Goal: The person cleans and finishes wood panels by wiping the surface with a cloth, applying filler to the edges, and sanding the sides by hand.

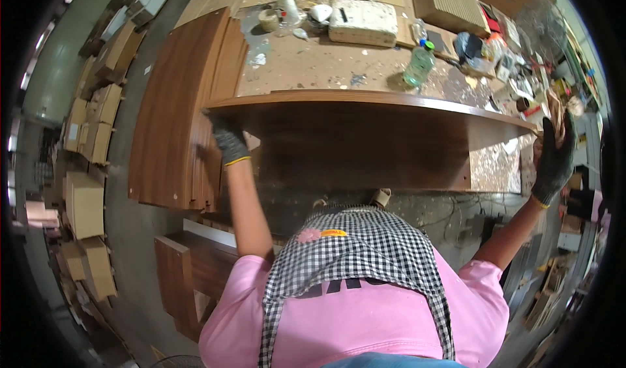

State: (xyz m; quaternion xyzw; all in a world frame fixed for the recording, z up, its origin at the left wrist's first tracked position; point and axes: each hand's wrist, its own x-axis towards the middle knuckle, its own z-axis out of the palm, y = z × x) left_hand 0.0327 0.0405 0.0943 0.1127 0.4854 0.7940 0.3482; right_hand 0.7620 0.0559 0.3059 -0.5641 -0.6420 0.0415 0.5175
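A long brown wood-grain board (339,98) spans the view in front of me, tilted up on its edge, its upper edge toward the far side. My left hand (230,141), in a dark grey knit glove with a yellow cuff, is closed on the board's left end; its fingertips are partly hidden in shadow. My right hand (553,162), gloved the same way, is closed at the board's right end. A crumpled tan cloth or paper (556,110) shows at its fingers; whether the hand also grips it I cannot tell.
Stacked brown panels (173,117) lie left of the board. Beyond it, a paint-spotted worktop (313,65) bears a green-tinted bottle (418,65), a white foam block (363,22) and clutter at right. A smaller brown panel assembly (176,270) stands lower left; cardboard boxes (85,202) line the left.
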